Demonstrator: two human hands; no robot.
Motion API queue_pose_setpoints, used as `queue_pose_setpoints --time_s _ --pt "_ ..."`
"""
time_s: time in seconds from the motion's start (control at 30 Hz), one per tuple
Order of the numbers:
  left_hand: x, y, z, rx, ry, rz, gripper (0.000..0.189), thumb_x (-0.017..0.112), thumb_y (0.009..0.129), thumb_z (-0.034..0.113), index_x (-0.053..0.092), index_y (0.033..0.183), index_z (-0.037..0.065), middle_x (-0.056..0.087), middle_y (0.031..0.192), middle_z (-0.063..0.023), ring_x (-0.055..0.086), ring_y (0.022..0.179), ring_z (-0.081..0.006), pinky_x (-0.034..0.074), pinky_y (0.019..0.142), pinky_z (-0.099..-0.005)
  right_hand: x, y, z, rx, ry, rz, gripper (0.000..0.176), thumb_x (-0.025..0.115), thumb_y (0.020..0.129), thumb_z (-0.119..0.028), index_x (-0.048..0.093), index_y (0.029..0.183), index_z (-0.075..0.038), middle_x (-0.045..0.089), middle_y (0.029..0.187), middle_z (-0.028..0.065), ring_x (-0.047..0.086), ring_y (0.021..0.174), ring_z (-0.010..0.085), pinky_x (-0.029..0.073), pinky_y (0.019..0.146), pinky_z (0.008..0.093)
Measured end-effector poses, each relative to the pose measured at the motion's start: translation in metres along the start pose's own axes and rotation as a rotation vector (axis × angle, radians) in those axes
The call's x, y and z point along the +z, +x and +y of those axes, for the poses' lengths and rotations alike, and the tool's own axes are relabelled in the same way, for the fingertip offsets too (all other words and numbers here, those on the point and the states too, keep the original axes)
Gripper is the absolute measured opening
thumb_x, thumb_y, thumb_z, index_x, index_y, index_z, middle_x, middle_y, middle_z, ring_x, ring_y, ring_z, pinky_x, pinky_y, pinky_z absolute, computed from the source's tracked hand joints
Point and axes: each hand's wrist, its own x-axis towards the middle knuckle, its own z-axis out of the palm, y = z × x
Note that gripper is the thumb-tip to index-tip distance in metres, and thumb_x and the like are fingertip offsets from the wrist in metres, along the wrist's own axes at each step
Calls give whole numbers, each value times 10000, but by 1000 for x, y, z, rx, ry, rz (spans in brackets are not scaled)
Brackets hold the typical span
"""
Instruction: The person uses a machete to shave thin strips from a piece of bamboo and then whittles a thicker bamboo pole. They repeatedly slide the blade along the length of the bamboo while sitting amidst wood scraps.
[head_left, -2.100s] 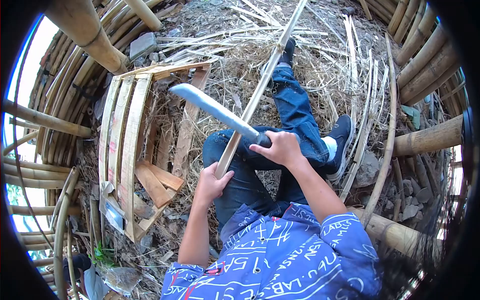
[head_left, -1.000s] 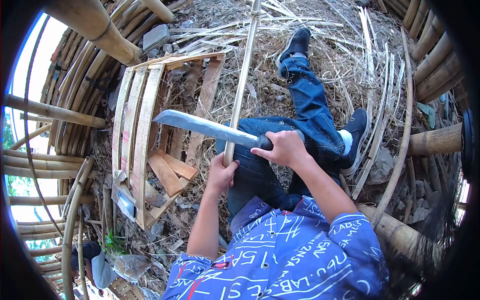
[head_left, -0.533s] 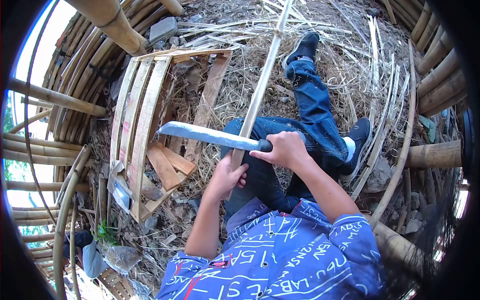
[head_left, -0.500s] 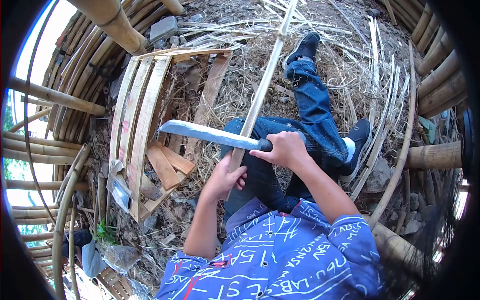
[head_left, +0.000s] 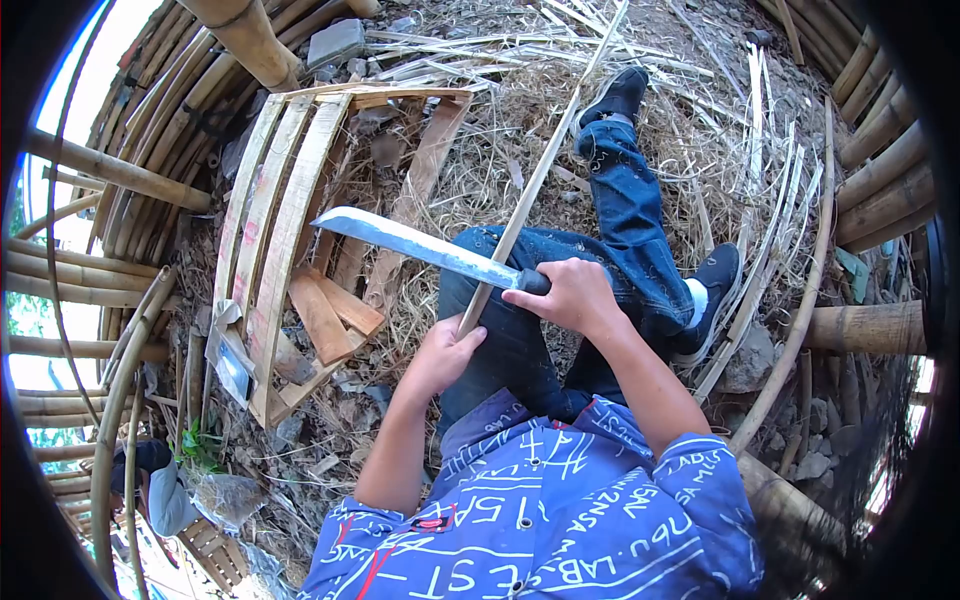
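My right hand point(head_left: 575, 296) is closed around the dark handle of a machete point(head_left: 420, 243), whose long blade points left. The blade lies across a long split bamboo strip point(head_left: 540, 170) just above my left hand. My left hand point(head_left: 446, 352) grips the lower end of this strip, over my thigh. From there the strip slants up and away past my shoe, its narrow edge now facing me. The blade and strip appear to touch where they cross.
A wooden pallet point(head_left: 290, 210) lies at left with loose wood pieces point(head_left: 325, 315). Shavings point(head_left: 470, 150) and bamboo strips point(head_left: 790, 200) cover the ground. Bamboo poles point(head_left: 120, 175) stand around. Rubble point(head_left: 750, 365) is at right. Another person point(head_left: 165, 495) is at lower left.
The bamboo strip has turned in my left hand, from its broad face to its narrow edge, and its far end has swung right. The machete's tip has risen slightly.
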Motion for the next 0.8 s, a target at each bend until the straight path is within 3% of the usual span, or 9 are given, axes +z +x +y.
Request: queue_pose_setpoints --time_s 0.13,0.2,0.33,0.4,0.43,0.53,0.6,0.73,0.8 --pt "9 16 -11 172 123 120 247 535 976 181 624 1029 -43 659 819 -125 616 790 -206 476 762 -346 -9 -3 -13 -3 67 -148 708 602 748 -766 717 698 -69 667 663 192 687 687 378 550 656 471" --pt "13 19 -9 210 175 160 224 470 1006 174 579 965 -17 525 716 -11 470 689 -121 408 637 -321 -7 -1 -14 -19 49 -158 707 599 754 -763 716 696 -68 667 661 192 687 687 378 550 654 475" --pt "16 23 -16 231 143 191 222 450 1009 168 585 974 -5 511 698 -10 456 658 -108 398 603 -310 -6 4 -14 -40 -10 -189 706 584 772 -754 718 704 -65 672 674 196 686 685 385 552 652 479" --pt "13 25 -17 155 146 150 252 469 1003 166 589 1044 -52 616 790 -190 581 739 -221 475 721 -389 -7 10 -10 -45 -25 -180 708 580 776 -753 717 706 -62 674 682 199 687 690 387 552 652 480" --pt "12 25 -19 146 144 147 252 469 1003 166 589 1044 -52 616 790 -190 581 739 -221 475 721 -389 -8 13 -8 -52 -42 -165 710 575 780 -752 716 708 -60 677 690 202 688 695 389 552 653 480" --pt "9 25 -23 172 168 142 237 477 1007 172 576 987 -42 571 716 -121 535 673 -183 458 652 -362 -19 28 13 56 -58 -127 729 572 784 -752 711 710 -40 683 712 208 694 733 387 552 697 477" --pt "8 23 -15 80 79 108 227 484 1009 173 555 907 -16 505 659 -50 479 620 -131 423 587 -324 -25 38 36 114 -53 -110 747 563 789 -758 709 716 -29 688 723 204 695 747 384 551 713 473" --pt "4 31 -15 117 83 93 226 476 1012 167 534 860 9 479 645 -18 448 599 -102 395 561 -300 -25 48 49 108 -110 -86 772 557 788 -767 705 724 -12 689 730 204 693 758 386 551 714 467" --pt "4 30 -10 -4 -48 58 217 468 1013 153 535 864 10 478 647 -16 443 589 -104 392 554 -303 -22 48 47 96 -119 -70 774 559 786 -767 703 722 -9 687 727 208 692 753 389 552 709 466"
